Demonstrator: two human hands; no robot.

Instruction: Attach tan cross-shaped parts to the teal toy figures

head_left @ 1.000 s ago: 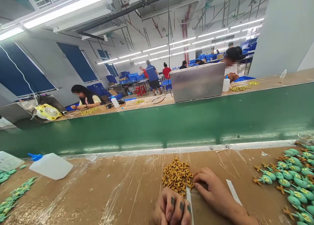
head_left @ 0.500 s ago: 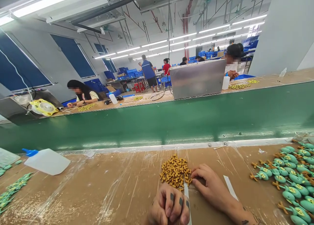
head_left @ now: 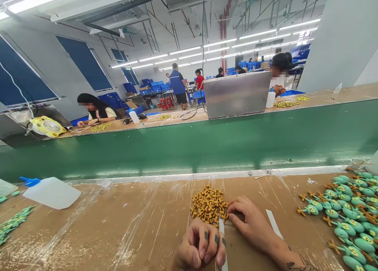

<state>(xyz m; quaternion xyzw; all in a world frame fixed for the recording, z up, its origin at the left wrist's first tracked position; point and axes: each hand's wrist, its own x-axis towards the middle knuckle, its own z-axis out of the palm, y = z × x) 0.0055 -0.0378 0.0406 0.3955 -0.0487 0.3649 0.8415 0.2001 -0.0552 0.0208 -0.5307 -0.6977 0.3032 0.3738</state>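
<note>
On the brown tabletop (head_left: 141,219), slim green pieces (head_left: 16,223) are lying well left of the pile of mustard-brown cross-shaped pieces (head_left: 209,204), and a white squeeze bottle (head_left: 54,193) is lying less far left of it, blue cap pointing away. The left hand (head_left: 201,245) is hanging just in front of the pile, its grip curling with bent fingers; whether anything is inside is impossible to see. A white strip (head_left: 222,226) is running from the pile's near edge toward the viewer. The right hand (head_left: 248,220) is resting just right of the pile, its grip bending loosely at the edge; whether it is pinching a piece is unclear. A second white strip (head_left: 273,223) is lying farther right of the pile, and turquoise figures with brown cross-shaped ends (head_left: 354,214) are clustering well right of it
</note>
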